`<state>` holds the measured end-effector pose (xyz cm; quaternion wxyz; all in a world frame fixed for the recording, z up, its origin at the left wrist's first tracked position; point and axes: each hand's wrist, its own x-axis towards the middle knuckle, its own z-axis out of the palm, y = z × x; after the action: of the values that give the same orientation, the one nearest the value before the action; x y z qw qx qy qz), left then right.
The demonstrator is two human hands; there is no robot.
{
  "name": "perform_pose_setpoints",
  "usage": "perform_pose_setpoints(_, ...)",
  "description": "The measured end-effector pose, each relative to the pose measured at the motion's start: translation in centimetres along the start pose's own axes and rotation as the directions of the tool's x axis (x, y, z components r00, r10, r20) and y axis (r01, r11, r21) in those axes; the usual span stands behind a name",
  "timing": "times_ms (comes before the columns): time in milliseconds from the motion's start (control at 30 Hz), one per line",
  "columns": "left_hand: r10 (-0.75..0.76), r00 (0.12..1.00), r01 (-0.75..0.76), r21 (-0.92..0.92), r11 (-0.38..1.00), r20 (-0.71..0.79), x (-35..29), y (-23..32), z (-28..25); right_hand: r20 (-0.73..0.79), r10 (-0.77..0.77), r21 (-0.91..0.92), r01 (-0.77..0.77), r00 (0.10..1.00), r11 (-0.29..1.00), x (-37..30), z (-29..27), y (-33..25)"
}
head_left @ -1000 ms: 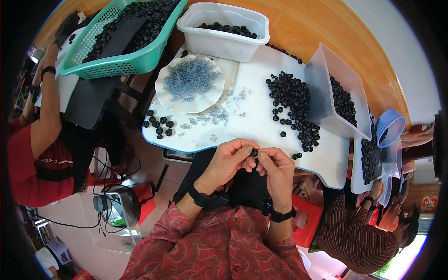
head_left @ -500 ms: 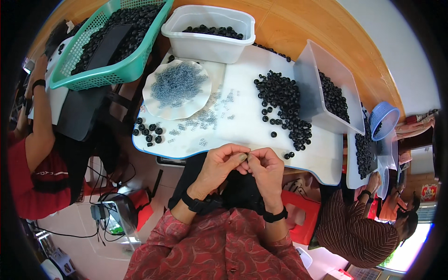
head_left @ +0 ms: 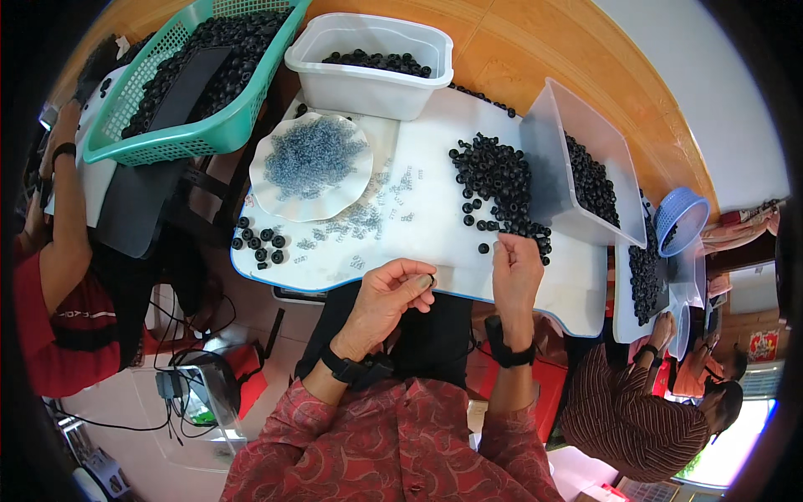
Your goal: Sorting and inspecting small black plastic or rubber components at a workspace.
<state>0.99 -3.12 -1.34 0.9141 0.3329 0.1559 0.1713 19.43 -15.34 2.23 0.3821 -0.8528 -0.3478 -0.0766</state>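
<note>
Left grip [head_left: 386, 294]: thumb and forefinger pinched together on a small dark piece [head_left: 432, 280], just off the near edge of the desk [head_left: 427, 192]; the fingers mostly cover it, so its exact shape cannot be told. Right grip [head_left: 518, 269]: fingers bunched, tips at the near edge of the pile of black pieces [head_left: 492, 174]. Cannot tell whether it has hold of one.

Relative to left grip: loose black rounds [head_left: 260, 243] to its left, near the desk edge; beyond them a white wavy-rimmed plate [head_left: 263, 197] heaped with small translucent pieces [head_left: 309, 159], more of these scattered between plate and grip. Farther beyond: a white tub [head_left: 368, 94], partly filled with black pieces. Far left, past the plate: a green basket [head_left: 180, 149], also holding black pieces.

Relative to right grip: a clear bin [head_left: 554, 171] beyond and to the right, with black pieces inside; a blue basket [head_left: 667, 219] farther right.

Writing: pale lettering on a co-worker's red garment [head_left: 63, 330], well left of both grips.
</note>
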Motion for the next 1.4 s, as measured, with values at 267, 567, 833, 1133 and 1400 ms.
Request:
perform_pose_setpoints(267, 0.003, 1.000, -0.003, -0.005, 1.000, 0.026, -0.2, 0.6, 0.1, 0.060, -0.003, -0.376, 0.025, 0.998, 0.926, 2.0, 0.9, 1.0)
perform_pose_setpoints(567, 0.000, 1.000, 0.000, -0.010, 1.000, 0.019, -0.1, 0.4, -0.1, 0.058, 0.010, -0.383, 0.013, 0.998, 0.924, 2.4, 1.0, 1.3)
perform_pose_setpoints(833, 0.011, 0.999, -0.011, -0.008, 1.000, 0.034, -0.4, 0.6, -0.1, 0.019, -0.077, -0.341, 0.079, 0.997, 0.937, 1.9, 1.1, 1.1)
perform_pose_setpoints(1133, -0.017, 0.999, 0.022, -0.095, 0.995, 0.048, -0.4, 0.1, 0.0, 0.225, 0.291, 0.388, -0.360, 0.930, 0.849, -1.4, -0.9, -3.1)
perform_pose_setpoints(1400, 0.000, 0.998, 0.005, -0.074, 0.997, 0.065, -0.4, -0.5, 0.3, 0.346, 0.196, 0.536, -0.365, 0.917, 0.762, -4.6, -0.8, -5.9)
